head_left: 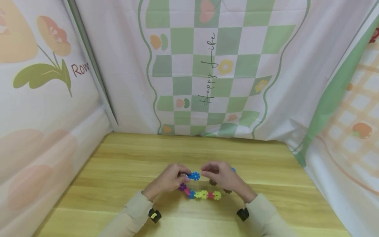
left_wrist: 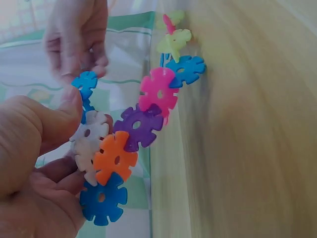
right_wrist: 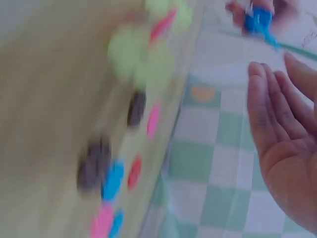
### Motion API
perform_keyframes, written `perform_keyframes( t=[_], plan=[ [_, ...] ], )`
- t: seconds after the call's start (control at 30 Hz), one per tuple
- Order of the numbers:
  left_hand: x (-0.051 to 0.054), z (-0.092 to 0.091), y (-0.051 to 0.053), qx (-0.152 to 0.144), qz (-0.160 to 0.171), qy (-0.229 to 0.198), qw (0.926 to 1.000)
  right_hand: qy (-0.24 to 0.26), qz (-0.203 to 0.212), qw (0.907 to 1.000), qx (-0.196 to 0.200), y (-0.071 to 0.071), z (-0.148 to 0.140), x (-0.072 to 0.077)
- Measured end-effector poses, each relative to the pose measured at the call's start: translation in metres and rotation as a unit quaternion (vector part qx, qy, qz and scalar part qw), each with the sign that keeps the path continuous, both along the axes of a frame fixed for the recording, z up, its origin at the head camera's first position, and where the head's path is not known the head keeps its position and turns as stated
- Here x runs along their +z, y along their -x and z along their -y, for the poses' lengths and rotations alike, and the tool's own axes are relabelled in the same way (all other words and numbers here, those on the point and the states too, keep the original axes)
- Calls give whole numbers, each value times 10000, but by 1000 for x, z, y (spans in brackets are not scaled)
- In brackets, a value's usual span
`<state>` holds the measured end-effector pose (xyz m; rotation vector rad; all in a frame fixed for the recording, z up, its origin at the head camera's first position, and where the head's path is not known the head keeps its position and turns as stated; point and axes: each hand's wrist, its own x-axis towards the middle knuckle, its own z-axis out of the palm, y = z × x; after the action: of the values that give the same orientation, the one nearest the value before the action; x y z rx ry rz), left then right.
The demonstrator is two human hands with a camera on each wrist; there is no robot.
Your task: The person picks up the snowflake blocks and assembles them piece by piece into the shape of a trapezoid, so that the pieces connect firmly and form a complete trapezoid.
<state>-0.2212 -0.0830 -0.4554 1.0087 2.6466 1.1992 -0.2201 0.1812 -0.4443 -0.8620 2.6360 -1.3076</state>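
My left hand (head_left: 170, 177) pinches a chain of flower-shaped interlocking discs between thumb and fingers. In the left wrist view, white discs (left_wrist: 91, 129) lie at the grip, with an orange disc (left_wrist: 116, 157), a purple disc (left_wrist: 138, 126) and a pink disc (left_wrist: 158, 93) along the chain. One end blue disc (head_left: 195, 176) points toward my right hand (head_left: 223, 177). That hand hovers beside it, fingers extended and nothing between them in the right wrist view. The chain's other end, with yellow discs (head_left: 203, 194), curves along nearer my body.
Loose brown discs (head_left: 227, 191) lie under and beside the right hand, with blue and pink pieces (right_wrist: 102, 220) among them, blurred. The wooden table (head_left: 177, 220) ends at a hanging checked cloth (head_left: 204, 82) behind; more cloth hangs at both sides.
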Motion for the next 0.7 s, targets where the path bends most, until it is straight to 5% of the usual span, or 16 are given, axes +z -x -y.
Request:
perform_keyframes(
  t=[0.3,0.53,0.7],
  plan=[
    [4,4,-1,17,162,81,9998,-1746,-121,9844,196,17,-31,-6],
    [1,3,0,-42,285,130,9995,-1984,-241,9794,273,17,-35,-27],
    [2,2,1,-68,267,150,9995,-1650,118,9862,79,18,-33,-29]
  ],
)
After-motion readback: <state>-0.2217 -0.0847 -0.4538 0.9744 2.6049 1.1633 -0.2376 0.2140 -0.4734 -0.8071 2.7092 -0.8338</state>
